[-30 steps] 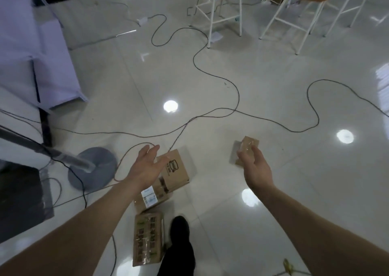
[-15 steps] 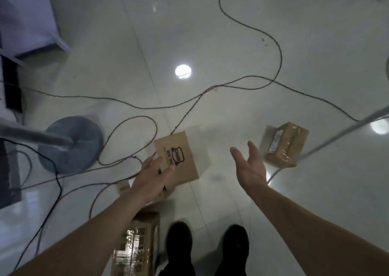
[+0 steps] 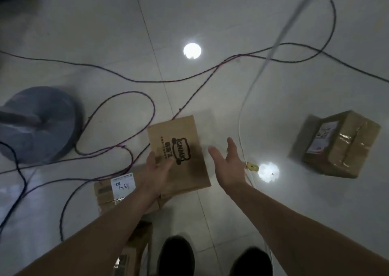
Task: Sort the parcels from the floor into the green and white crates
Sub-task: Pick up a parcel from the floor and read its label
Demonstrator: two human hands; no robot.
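I am reading this as the pick-up step - both hands are reaching down toward the flat brown parcel [image 3: 183,147], which is lying on the floor and overlapping a labelled parcel [image 3: 111,189] below the left wrist. The left hand [image 3: 156,170] is sitting over the parcel's near left edge with fingers straight and relaxed; I cannot tell whether they are touching the card. The right hand [image 3: 228,166] is spread, palm turned inward, just off the parcel's right edge and holding nothing.

I am judging that the next move is bringing both palms in against the two long edges before lifting. Neither crate is showing, so I am not guessing the carry direction.

Dark cables [image 3: 134,80] are looping beyond the left fingertips, one meeting the parcel's far edge - a likely snag on the lift. A white cord [image 3: 242,118] is trailing just right of the right hand, and a taped box [image 3: 339,147] is sitting well apart on that side.
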